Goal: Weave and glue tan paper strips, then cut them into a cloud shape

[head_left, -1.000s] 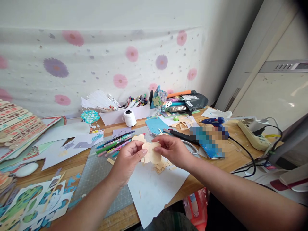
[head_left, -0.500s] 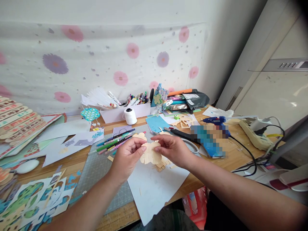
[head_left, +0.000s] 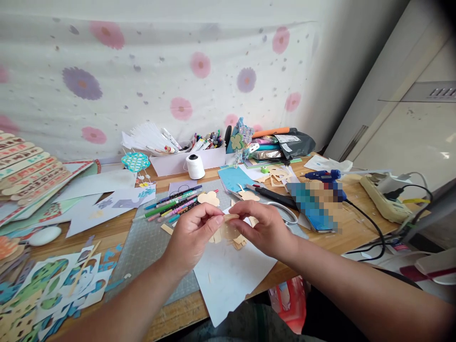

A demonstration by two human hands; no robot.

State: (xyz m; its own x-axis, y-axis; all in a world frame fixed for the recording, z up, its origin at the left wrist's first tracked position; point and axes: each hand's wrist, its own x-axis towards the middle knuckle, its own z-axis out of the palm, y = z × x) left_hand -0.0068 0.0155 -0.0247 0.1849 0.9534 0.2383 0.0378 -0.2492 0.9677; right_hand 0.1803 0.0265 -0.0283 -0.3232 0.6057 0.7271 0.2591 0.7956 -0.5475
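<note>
My left hand (head_left: 194, 232) and my right hand (head_left: 265, 225) meet over a white paper sheet (head_left: 228, 280). Both pinch a cream paper cut-out (head_left: 231, 217), tipped so that mostly its edge shows; fingers cover its ends. Beneath it lie small cream strips (head_left: 239, 242), partly hidden by the right fingers. Just beyond my left hand is a cloud-like cream cut-out (head_left: 208, 198). Scissors (head_left: 285, 213) and a black-handled cutter (head_left: 274, 195) rest past my right hand.
Marker pens (head_left: 174, 205) lie on the grey cutting mat (head_left: 142, 247). Behind stands a white thread spool (head_left: 194, 167). To the right are a blue glue gun (head_left: 324, 175), its black cord, and a power strip (head_left: 384, 199). Coloured paper scraps (head_left: 53, 289) cover the left front.
The cream cut-out has gone from facing me broadly to being tipped nearly edge-on between my fingers. The view has shifted slightly, and the cloud-like piece behind shows more fully.
</note>
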